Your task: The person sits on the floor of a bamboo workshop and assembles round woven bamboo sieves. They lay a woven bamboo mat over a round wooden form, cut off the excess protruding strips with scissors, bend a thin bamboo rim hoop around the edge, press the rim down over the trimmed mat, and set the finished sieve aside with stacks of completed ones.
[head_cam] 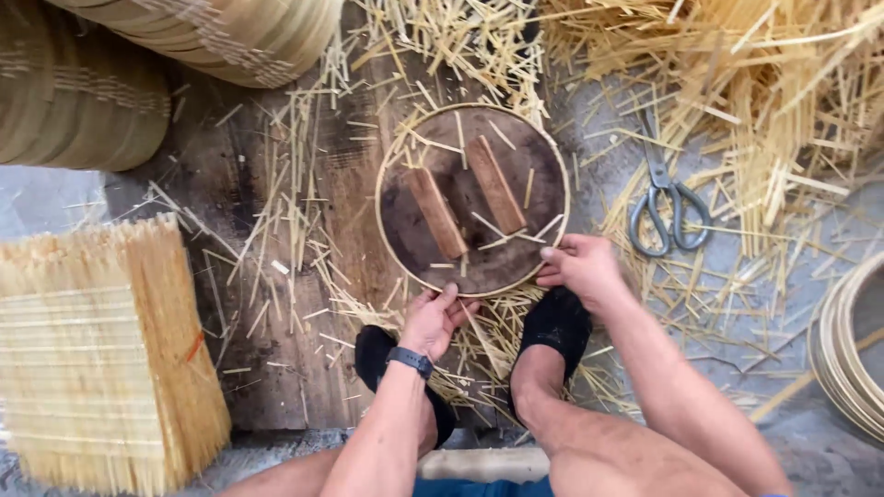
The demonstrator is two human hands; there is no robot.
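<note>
Bamboo hoop point(385, 156) gripped at its near edge by left hand point(433, 322) and right hand point(578, 267).

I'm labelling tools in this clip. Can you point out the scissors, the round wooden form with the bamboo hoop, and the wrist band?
scissors point(669, 207): head view, on the pivot above the handles.
round wooden form point(516, 156): head view, on its bare dark face.
wrist band point(409, 360): head view, on the strap across the left wrist.

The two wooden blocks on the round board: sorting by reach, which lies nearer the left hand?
The left wooden block, lower on the round board; the right block sits farther from the left hand.
</note>
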